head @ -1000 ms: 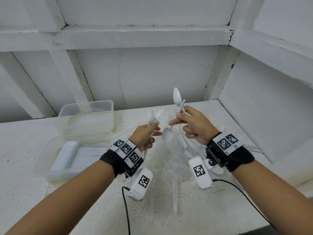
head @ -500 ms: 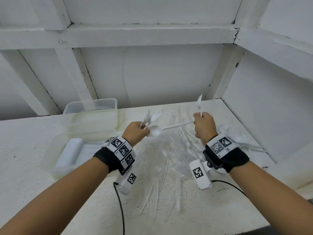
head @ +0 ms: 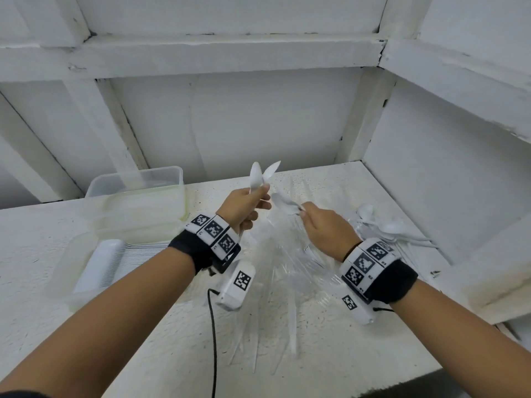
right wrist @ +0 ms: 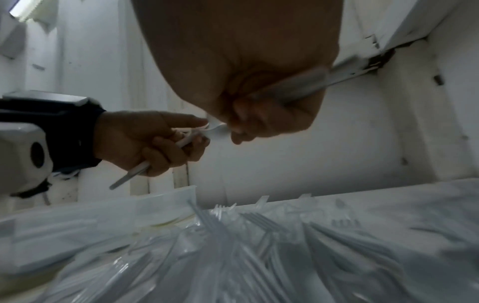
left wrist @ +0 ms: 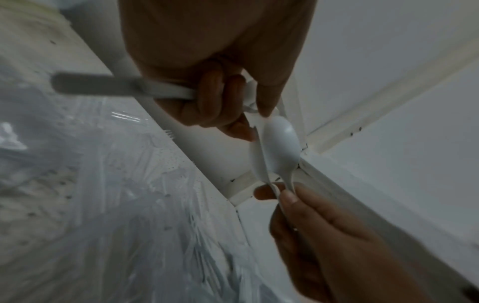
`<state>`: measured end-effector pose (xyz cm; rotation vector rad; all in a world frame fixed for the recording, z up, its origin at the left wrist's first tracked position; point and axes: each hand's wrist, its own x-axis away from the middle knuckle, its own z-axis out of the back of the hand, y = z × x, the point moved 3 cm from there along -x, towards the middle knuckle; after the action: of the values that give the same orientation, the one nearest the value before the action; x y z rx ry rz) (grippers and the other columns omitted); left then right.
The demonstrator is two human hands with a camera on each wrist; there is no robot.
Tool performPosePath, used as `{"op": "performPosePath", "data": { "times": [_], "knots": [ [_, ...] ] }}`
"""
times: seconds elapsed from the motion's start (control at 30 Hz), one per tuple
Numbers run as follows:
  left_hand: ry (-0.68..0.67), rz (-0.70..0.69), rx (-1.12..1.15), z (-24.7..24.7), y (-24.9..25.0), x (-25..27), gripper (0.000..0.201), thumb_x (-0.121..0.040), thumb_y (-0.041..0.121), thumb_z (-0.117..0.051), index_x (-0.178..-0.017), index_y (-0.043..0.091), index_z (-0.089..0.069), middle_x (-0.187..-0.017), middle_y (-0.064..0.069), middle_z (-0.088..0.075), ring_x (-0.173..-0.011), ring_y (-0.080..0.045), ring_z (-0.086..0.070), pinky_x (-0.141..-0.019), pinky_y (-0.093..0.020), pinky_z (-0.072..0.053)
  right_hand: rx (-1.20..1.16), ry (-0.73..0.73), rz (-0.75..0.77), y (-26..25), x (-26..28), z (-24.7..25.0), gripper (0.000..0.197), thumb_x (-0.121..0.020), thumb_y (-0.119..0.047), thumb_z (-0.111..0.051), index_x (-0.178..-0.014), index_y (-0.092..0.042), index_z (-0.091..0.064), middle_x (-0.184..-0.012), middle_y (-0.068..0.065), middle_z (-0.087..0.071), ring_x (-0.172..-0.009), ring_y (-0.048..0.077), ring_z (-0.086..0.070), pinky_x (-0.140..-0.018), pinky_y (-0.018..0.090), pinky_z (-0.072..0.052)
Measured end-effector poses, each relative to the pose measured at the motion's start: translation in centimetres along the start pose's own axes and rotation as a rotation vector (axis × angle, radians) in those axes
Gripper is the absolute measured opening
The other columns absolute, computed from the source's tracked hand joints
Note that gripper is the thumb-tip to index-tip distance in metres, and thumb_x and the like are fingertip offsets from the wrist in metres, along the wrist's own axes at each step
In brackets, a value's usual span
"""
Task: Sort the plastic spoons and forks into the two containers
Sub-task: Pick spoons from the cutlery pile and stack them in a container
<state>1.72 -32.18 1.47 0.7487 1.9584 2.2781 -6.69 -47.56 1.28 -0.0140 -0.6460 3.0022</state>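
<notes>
Table (head: pixel 172 340) in a walled corner. Far left on it: lidded container (head: pixel 138 196) against the back wall, open container (head: pixel 86 271) with stacked cutlery just before it. Centre: pile of forks (head: pixel 290 268) in plastic wrap, under both hands. Right, near the side wall: loose spoons (head: pixel 382 225). Left hand (head: pixel 244 208) left of right hand (head: pixel 327 231), both above the pile, spoons in each nearly touching.

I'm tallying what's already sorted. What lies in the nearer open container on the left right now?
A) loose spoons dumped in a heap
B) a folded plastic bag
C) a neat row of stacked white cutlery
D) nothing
C: in the head view the nearer container holds a tidy row of stacked white cutlery; whether spoons or forks is unclear.
</notes>
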Motion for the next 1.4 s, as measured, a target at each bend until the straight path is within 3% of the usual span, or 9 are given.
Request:
{"op": "performPosePath", "data": {
  "times": [0.13,0.23,0.33,0.4,0.5,0.57,0.87,1.23,1.4],
  "knots": [
    [-0.116,-0.143,-0.404,-3.6,0.8,-1.5,0.024,-0.088,0.033,-0.061,-0.088,0.009,-0.060,-0.063,0.003,-0.046,-0.051,-0.009,-0.038,-0.046,-0.019,-0.032,-0.259,0.099,-0.337,4.9,0.1,1.8,0.026,-0.100,-0.029,-0.036,-0.088,-0.008,-0.046,-0.079,0.008,-0.051,-0.070,0.022,-0.047,-0.062,0.030,-0.034],
    [-0.303,-0.249,-0.779,-7.4,0.3,-2.0,0.036,-0.090,0.035,-0.058,-0.111,0.007,-0.063,-0.085,-0.004,-0.063,-0.069,-0.013,-0.054,-0.072,-0.026,-0.047,-0.320,0.064,-0.525,8.8,0.2,2.5,0.020,-0.096,-0.021,-0.042,-0.086,-0.007,-0.052,-0.079,0.012,-0.051,-0.063,0.023,-0.045,-0.050,0.025,-0.032],
    [-0.454,-0.321,-1.020,-10.7,-0.5,-2.2,0.032,-0.094,0.032,-0.051,-0.117,0.013,-0.060,-0.109,-0.004,-0.066,-0.088,-0.015,-0.060,-0.081,-0.027,-0.046,-0.522,0.023,-0.642,10.8,0.5,2.5,0.017,-0.094,-0.014,-0.043,-0.080,-0.010,-0.051,-0.059,0.007,-0.042,-0.043,0.017,-0.034,-0.039,0.020,-0.028],
    [-0.529,-0.374,-1.175,-12.4,-1.2,-2.4,0.026,-0.095,0.025,-0.048,-0.116,0.015,-0.059,-0.111,-0.002,-0.063,-0.098,-0.019,-0.058,-0.079,-0.026,-0.043,-0.582,0.004,-0.656,11.2,0.6,2.7,0.014,-0.093,-0.011,-0.043,-0.082,-0.010,-0.052,-0.054,0.004,-0.036,-0.040,0.014,-0.029,-0.038,0.019,-0.025],
    [-0.611,-0.408,-1.404,-14.2,-2.1,-2.4,0.019,-0.094,0.016,-0.045,-0.107,0.012,-0.057,-0.088,0.000,-0.054,-0.087,-0.020,-0.053,-0.061,-0.023,-0.038,-0.554,-0.017,-0.628,11.0,0.4,2.8,0.014,-0.093,-0.011,-0.041,-0.088,-0.008,-0.054,-0.056,0.004,-0.036,-0.043,0.014,-0.028,-0.039,0.019,-0.023],
    [-0.623,-0.418,-1.505,-14.6,-2.5,-2.5,0.023,-0.093,0.013,-0.044,-0.113,0.011,-0.056,-0.091,0.000,-0.050,-0.086,-0.018,-0.048,-0.061,-0.024,-0.035,-0.540,-0.040,-0.600,10.6,0.1,2.6,0.017,-0.093,-0.011,-0.040,-0.091,-0.007,-0.056,-0.058,0.004,-0.038,-0.044,0.015,-0.030,-0.040,0.020,-0.023],
    [-0.648,-0.545,-1.522,-14.1,-2.5,-2.0,0.012,-0.092,0.019,-0.049,-0.099,0.015,-0.058,-0.090,0.001,-0.048,-0.082,-0.017,-0.044,-0.068,-0.028,-0.036,-0.530,-0.084,-0.538,9.3,-1.3,2.0,0.020,-0.093,-0.013,-0.042,-0.080,-0.014,-0.057,-0.061,0.003,-0.041,-0.045,0.014,-0.030,-0.039,0.019,-0.025],
    [-0.577,-0.871,-1.707,-12.7,-1.2,-0.5,0.024,-0.096,0.019,-0.042,-0.112,0.010,-0.058,-0.098,-0.007,-0.065,-0.089,-0.028,-0.060,-0.063,-0.027,-0.036,-0.398,-0.054,-0.481,9.9,-1.2,2.6,0.019,-0.094,-0.014,-0.042,-0.082,-0.015,-0.057,-0.065,0.002,-0.049,-0.049,0.012,-0.039,-0.041,0.019,-0.032],
    [-0.532,-0.859,-1.600,-10.7,-0.2,-0.4,0.024,-0.095,0.019,-0.042,-0.111,0.012,-0.059,-0.102,-0.005,-0.063,-0.090,-0.025,-0.059,-0.062,-0.027,-0.037,-0.396,-0.048,-0.457,10.0,-1.1,2.6,0.019,-0.094,-0.014,-0.043,-0.083,-0.014,-0.058,-0.064,0.001,-0.049,-0.050,0.011,-0.040,-0.034,0.011,-0.031]
  ]
}}
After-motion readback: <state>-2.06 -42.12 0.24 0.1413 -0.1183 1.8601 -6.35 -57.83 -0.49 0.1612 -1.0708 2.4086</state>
